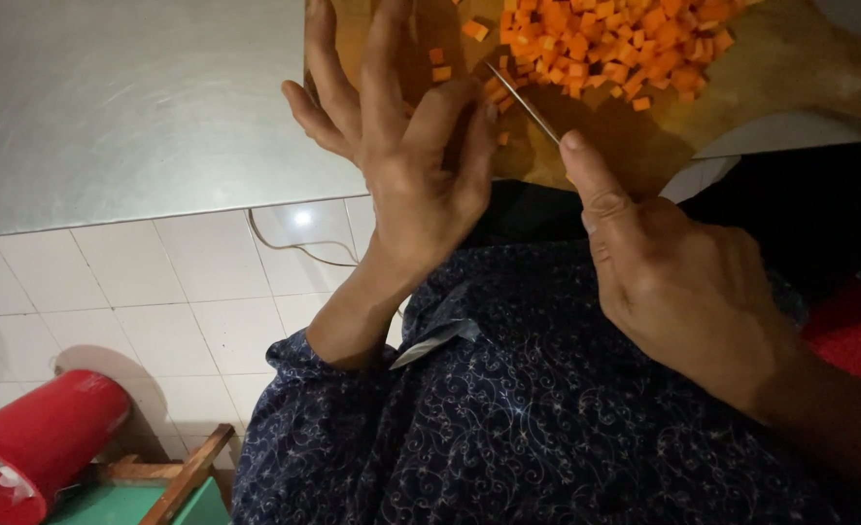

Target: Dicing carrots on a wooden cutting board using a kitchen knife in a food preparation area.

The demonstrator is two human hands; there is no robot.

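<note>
1. Gripping the knife (523,100), right hand (688,292) has fingers curled on the handle, thumb along the spine to steady it.
2. Left hand (401,146) lies flat, fingers spread, bracing the cutting board (790,68).
3. Orange cubes (610,44) are piled top centre, beyond the blade.

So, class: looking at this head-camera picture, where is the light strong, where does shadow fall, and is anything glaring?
Head view: the diced orange pieces are the brightest; the steel table shows a soft sheen, and one white spot of glare sits on the floor tiles. The left hand shadows the wooden board beside the knife; the right hand and patterned clothing lie dim.
</note>
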